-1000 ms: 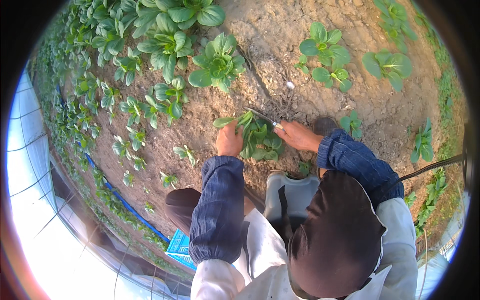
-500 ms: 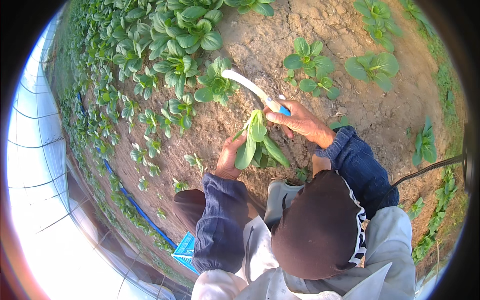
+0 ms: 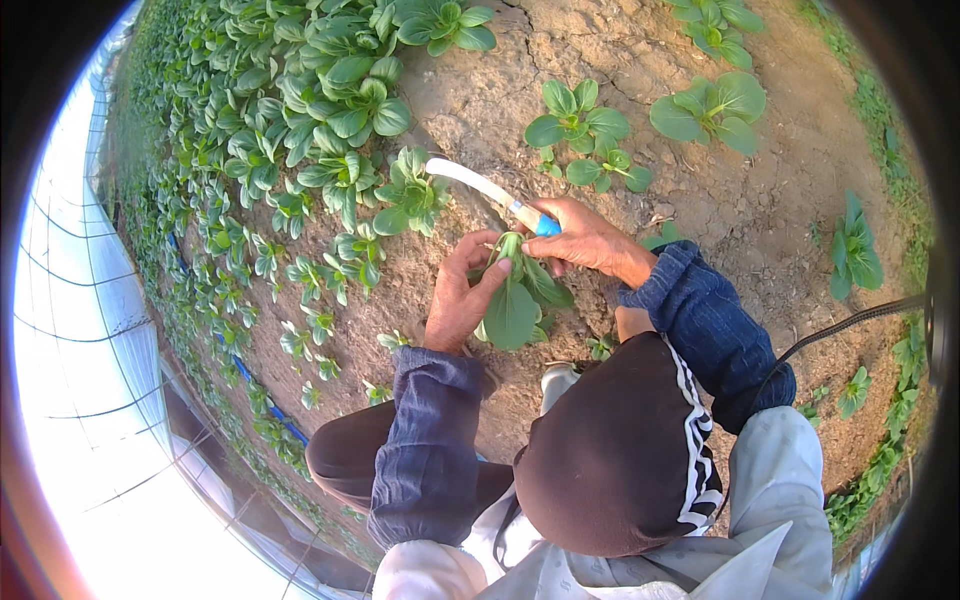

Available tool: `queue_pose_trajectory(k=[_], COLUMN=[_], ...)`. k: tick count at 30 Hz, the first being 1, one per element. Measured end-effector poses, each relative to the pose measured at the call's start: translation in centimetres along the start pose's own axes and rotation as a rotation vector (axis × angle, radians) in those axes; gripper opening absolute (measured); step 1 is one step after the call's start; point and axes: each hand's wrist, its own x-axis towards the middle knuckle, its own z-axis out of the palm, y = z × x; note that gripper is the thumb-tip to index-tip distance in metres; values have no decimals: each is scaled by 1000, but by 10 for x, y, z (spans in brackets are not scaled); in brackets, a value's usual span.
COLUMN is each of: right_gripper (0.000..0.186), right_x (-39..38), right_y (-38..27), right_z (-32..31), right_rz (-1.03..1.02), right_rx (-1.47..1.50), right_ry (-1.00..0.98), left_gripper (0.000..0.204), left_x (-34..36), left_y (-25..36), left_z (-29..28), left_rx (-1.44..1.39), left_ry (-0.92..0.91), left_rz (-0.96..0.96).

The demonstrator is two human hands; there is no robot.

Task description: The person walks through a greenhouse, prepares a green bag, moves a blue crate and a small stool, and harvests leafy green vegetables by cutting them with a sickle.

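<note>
Grasping one leafy plant near its pale stem end with the left hand, thumb in front and fingers curled round from behind. Gripping one curved knife in the right hand, closed tightly round the handle beside its blue band. Pointing the pale blade toward 11 o'clock, apart from the stem. Cannot tell of any contact between the right fingers and the plant. Holding the plant near the centre of the view, over the brown soil, stem end toward 12 o'clock, at least two broad leaves drooping toward 6 o'clock.

Reading the clock from the held plant, can count one single rooted plant between 10 and 11 o'clock, one cluster of three plants toward 1 o'clock, one broad-leaved plant between 1 and 2 o'clock, and one upright-leaved plant near 3 o'clock. Cannot count the dense crop toward 10 o'clock. Wearing two dark blue sleeves, one to each forearm. Showing also one brown head covering toward 5 o'clock, one blue hose toward 8 o'clock and one black cable just past 3 o'clock.
</note>
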Motion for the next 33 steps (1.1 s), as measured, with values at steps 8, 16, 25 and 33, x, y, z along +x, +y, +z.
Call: queue_pose_trajectory(k=[8,16,25,33], right_gripper=[20,31,29,23], right_x=[-3,-2,-1,-9], right_y=[-16,-33,-14,-16], right_z=[3,34,24,38], right_rz=[61,-36,76,176], right_rx=[-84,12,-96,-78], right_ry=[-23,-134,-70,-86], left_gripper=[36,46,55,36], left_x=[1,-7,-14,-15], left_y=[-36,-78,-37,-31], left_z=[-20,-8,-29,-16], left_rx=[-509,-1377,-976,-369], left_ry=[-184,-620,-362,-332], left_rz=[-83,50,-120,-182])
